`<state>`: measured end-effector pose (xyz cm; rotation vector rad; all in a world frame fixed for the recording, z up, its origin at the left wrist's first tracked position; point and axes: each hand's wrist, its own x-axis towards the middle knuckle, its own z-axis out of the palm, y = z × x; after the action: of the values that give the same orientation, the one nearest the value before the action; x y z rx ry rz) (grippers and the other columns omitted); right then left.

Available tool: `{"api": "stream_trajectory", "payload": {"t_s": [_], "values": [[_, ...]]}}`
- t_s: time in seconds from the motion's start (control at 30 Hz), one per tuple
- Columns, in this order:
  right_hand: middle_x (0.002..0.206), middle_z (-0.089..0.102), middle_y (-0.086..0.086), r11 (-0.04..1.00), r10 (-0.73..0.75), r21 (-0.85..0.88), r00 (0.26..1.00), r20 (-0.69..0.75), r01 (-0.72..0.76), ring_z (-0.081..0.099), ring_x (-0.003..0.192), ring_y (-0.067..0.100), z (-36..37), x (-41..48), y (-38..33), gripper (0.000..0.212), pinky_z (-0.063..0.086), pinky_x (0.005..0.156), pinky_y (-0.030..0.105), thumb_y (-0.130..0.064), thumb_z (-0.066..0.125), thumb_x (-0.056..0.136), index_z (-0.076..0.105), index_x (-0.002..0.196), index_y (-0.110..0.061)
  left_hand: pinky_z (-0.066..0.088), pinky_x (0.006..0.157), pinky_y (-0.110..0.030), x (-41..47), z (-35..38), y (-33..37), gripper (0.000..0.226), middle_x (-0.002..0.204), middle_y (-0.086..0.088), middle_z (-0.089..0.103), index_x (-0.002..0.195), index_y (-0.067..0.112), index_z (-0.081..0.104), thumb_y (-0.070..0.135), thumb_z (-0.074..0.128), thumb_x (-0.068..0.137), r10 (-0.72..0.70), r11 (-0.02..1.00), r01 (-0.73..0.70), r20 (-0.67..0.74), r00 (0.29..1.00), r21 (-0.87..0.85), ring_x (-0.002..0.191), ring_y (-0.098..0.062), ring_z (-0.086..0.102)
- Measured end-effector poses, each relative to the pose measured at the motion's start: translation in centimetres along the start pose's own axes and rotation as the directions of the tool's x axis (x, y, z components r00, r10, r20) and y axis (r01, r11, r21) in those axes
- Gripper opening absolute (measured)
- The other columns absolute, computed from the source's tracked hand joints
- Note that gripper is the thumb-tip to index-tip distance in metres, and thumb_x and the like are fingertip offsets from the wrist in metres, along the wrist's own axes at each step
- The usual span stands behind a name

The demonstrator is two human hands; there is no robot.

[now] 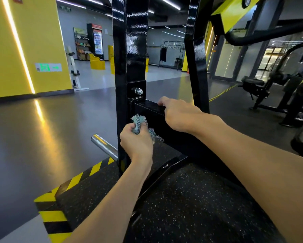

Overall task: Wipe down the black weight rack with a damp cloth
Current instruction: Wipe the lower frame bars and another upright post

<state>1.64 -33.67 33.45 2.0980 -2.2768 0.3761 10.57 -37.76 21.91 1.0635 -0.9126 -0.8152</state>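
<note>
While left hand (136, 143) clenches the cloth (139, 124) on the crossbar (147, 105) of the weight rack (135, 50) & right hand (178, 114) hooks its top edge, flatter cloth w/ overlapping strokes likely wipes better.

A commercial gym: glossy black steel rack uprights (135, 50), chrome plate peg (104, 146), black padded exercise machine (254, 84), speckled black rubber flooring (191, 199) edged with yellow-black hazard stripes (77, 179), lit drinks fridge (97, 42).
</note>
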Motion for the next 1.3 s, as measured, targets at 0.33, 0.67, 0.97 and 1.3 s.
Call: {"api": "stream_trajectory", "payload": {"t_s": [0.33, 0.67, 0.97, 1.3], "values": [[0.121, 0.057, 0.013, 1.000, -0.010, -0.003, 1.000, -0.007, 0.010, 0.054, 0.099, 0.036, 0.1, -0.1, 0.1, 0.039, 0.048, 0.085, 0.044, -0.012, 0.029, 0.097, 0.043, 0.132, -0.025, 0.033, 0.036, -0.020, 2.2, 0.0, 1.9, 0.043, 0.060, -0.002, 0.047, 0.058, 0.017, 0.041, 0.015, 0.065, 0.093, -0.132, 0.991, 0.132, -0.003, 0.991, 0.003, 0.055, -0.032, 0.060], [0.111, 0.054, 0.009, 1.000, -0.017, -0.007, 1.000, -0.015, 0.017, 0.054, 0.095, 0.035, 0.2, 0.2, 0.3, 0.039, 0.047, 0.080, 0.043, -0.011, 0.028, 0.096, 0.043, 0.129, -0.025, 0.043, 0.052, -0.033, 3.9, -0.5, 1.8, 0.033, 0.071, -0.006, 0.050, 0.070, 0.015, 0.043, 0.021, 0.064, 0.094, -0.165, 0.983, 0.163, 0.024, 0.986, 0.086, 0.054, -0.024, 0.051], [0.123, 0.051, 0.010, 0.918, -0.296, -0.331, 0.932, -0.208, 0.218, 0.047, 0.115, 0.033, 0.3, -2.2, -0.7, 0.037, 0.039, 0.099, 0.047, -0.005, 0.040, 0.093, 0.058, 0.123, -0.016, 0.044, 0.043, -0.025, 0.8, -7.2, 7.3, 0.026, 0.069, -0.010, 0.056, 0.076, 0.009, 0.052, -0.003, 0.046, 0.098, -0.257, 0.965, 0.226, 0.316, 0.913, 0.131, 0.055, -0.019, 0.052], [0.112, 0.063, 0.000, 0.456, -0.081, 0.889, 0.992, 0.095, -0.047, 0.070, 0.091, 0.018, 14.4, -12.4, 0.5, 0.042, 0.060, 0.079, 0.037, -0.033, 0.057, 0.099, 0.042, 0.138, -0.035, 0.056, 0.060, -0.035, -6.3, -10.3, 0.6, 0.028, 0.083, -0.012, 0.072, 0.104, 0.006, 0.059, 0.005, 0.033, 0.093, -0.498, 0.844, 0.526, 0.520, 0.694, 0.105, 0.069, -0.025, 0.067]]}}
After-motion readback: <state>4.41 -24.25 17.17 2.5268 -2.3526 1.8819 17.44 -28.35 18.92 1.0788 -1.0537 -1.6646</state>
